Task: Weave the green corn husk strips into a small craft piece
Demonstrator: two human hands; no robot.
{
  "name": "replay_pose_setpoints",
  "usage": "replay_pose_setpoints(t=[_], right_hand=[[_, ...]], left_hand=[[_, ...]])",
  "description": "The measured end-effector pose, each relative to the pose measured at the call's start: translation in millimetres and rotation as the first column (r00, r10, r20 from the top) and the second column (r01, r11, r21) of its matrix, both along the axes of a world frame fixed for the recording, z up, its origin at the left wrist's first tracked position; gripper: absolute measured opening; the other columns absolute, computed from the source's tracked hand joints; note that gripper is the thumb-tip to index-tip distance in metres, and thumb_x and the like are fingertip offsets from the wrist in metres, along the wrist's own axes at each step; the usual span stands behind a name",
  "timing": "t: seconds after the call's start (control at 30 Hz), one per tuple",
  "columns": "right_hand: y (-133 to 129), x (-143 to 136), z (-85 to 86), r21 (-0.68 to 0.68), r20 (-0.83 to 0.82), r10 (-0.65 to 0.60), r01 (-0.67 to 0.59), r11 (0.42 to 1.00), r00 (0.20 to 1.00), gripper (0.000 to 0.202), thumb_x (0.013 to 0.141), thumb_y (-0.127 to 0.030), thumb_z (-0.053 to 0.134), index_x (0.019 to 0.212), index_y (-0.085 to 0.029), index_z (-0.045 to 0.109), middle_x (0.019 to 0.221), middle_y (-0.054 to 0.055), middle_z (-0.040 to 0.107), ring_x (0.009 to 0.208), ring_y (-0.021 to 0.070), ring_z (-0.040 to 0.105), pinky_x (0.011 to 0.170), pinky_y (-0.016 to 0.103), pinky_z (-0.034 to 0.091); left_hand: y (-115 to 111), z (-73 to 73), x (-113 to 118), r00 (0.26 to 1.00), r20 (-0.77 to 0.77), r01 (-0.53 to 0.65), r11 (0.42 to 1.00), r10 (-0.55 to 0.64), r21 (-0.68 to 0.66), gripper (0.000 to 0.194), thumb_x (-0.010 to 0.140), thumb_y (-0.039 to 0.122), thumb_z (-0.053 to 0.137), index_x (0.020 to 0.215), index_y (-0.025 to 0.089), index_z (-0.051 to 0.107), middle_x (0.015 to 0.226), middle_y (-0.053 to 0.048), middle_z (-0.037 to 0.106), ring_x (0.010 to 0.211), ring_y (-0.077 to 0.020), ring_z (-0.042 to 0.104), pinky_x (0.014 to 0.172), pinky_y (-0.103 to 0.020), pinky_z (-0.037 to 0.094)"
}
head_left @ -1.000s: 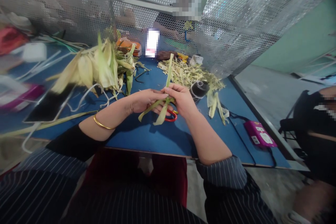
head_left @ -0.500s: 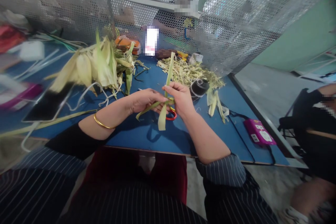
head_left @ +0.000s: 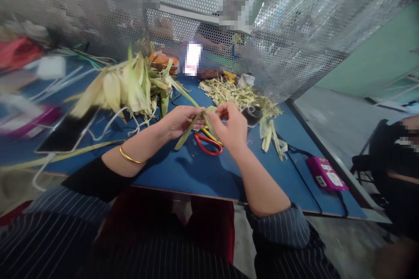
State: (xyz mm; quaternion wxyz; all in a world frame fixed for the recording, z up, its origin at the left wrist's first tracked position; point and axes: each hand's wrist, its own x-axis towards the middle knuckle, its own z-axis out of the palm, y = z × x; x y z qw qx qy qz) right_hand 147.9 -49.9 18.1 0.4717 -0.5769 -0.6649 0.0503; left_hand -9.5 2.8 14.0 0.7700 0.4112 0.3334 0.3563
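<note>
corn husk strips (head_left: 186, 134), where are they rn?

pinched between thumb and fingers of the left hand (head_left: 180, 123), up over the blue table (head_left: 157, 172), near the red-handled scissors (head_left: 212, 153).

and the right hand (head_left: 231, 130)?

fingers bent around the strips too, tips partly hidden, can't tell if they're gripping.

Set on the wearer's head, above and behind the fingers (head_left: 194, 112), 1 wide view looks forward and down over them, near enough that the striped sleeves (head_left: 283, 229) show behind the fingers, with the blue table (head_left: 166, 172) beneath and the perforated screen (head_left: 288, 43) beyond them in frame.
</note>
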Motion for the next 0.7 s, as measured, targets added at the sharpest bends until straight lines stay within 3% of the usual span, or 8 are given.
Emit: replay_pose_setpoints(t=[0.1,0.2,0.27,0.33,0.43,0.5,0.6,0.7], right_hand=[[2,-1,-7.0,-0.163,0.067,0.088,-0.076,0.984,0.994,0.017,0.081,-0.039,0.061,0.079,-0.024,0.053,0.062,-0.003,0.059,0.057,0.0156,0.052,0.059,0.028,0.036],[10,2,-15.4,-0.189,0.049,0.163,-0.151,0.970,0.985,0.020,0.088,-0.036,0.051,0.072,-0.024,0.052,0.061,-0.002,0.061,0.058,0.0154,0.054,0.060,0.028,0.036],[14,4,-18.7,-0.174,0.088,0.148,-0.131,0.976,0.985,0.023,0.091,-0.035,0.046,0.072,-0.024,0.055,0.063,-0.001,0.062,0.059,0.0157,0.055,0.061,0.028,0.037],[14,4,-19.6,-0.086,0.174,0.076,-0.061,0.994,0.982,0.020,0.091,-0.032,0.045,0.079,-0.024,0.060,0.075,0.002,0.065,0.070,0.0180,0.058,0.068,0.030,0.039],[8,-1,-17.8,0.158,0.253,-0.071,0.031,0.987,0.965,0.020,0.090,-0.033,0.048,0.093,-0.022,0.064,0.097,0.009,0.065,0.094,0.0231,0.057,0.083,0.036,0.037],[1,-7,-16.8,0.212,0.280,-0.082,0.022,0.977,0.957,0.022,0.091,-0.037,0.048,0.088,-0.022,0.065,0.094,0.009,0.064,0.093,0.0228,0.056,0.085,0.036,0.035],[-3,-15,-18.9,0.111,0.292,-0.001,-0.032,0.993,0.956,0.027,0.090,-0.042,0.049,0.081,-0.023,0.066,0.080,0.006,0.064,0.078,0.0195,0.056,0.079,0.034,0.035],[1,-19,-24.0,-0.012,0.160,0.064,-0.062,0.998,0.985,0.024,0.086,-0.045,0.055,0.083,-0.024,0.067,0.078,0.003,0.065,0.074,0.0188,0.056,0.074,0.032,0.035]], left_hand=[[1,-0.8,0,0.994,-0.030,-0.102,0.995,0.103,0.013,0.009,0.074,0.017,0.070,0.081,0.010,0.069,0.074,-0.007,0.071,0.064,-0.0125,0.065,0.067,-0.025,0.053],[0,-2.4,2,0.988,0.006,-0.154,0.988,0.154,0.016,0.013,0.076,0.020,0.070,0.086,0.012,0.069,0.084,-0.008,0.072,0.074,-0.0149,0.068,0.062,-0.022,0.051],[0,-3.9,3,0.986,0.042,-0.160,0.987,0.161,-0.012,0.013,0.078,0.022,0.069,0.089,0.015,0.070,0.089,-0.007,0.073,0.082,-0.0157,0.068,0.060,-0.019,0.049],[2,-5.4,3,0.982,0.072,-0.170,0.984,0.174,-0.053,0.014,0.079,0.025,0.068,0.090,0.017,0.070,0.091,-0.005,0.073,0.086,-0.0152,0.068,0.061,-0.018,0.048],[3,-6.6,3,0.972,0.142,-0.181,0.981,0.190,-0.072,0.016,0.080,0.026,0.067,0.093,0.018,0.070,0.090,-0.004,0.073,0.083,-0.0138,0.067,0.067,-0.020,0.050],[2,-6.7,4,0.963,0.204,-0.167,0.985,0.174,-0.049,0.018,0.080,0.025,0.066,0.095,0.016,0.069,0.092,-0.005,0.073,0.081,-0.0129,0.067,0.071,-0.021,0.051],[-2,-7.3,8,0.955,0.263,-0.138,0.990,0.135,-0.006,0.017,0.080,0.024,0.067,0.094,0.014,0.069,0.096,-0.007,0.072,0.085,-0.0133,0.066,0.078,-0.023,0.051],[-5,-9.4,12,0.947,0.293,-0.141,0.990,0.130,0.018,0.015,0.080,0.021,0.067,0.091,0.012,0.068,0.095,-0.008,0.072,0.087,-0.0141,0.066,0.082,-0.024,0.050]])
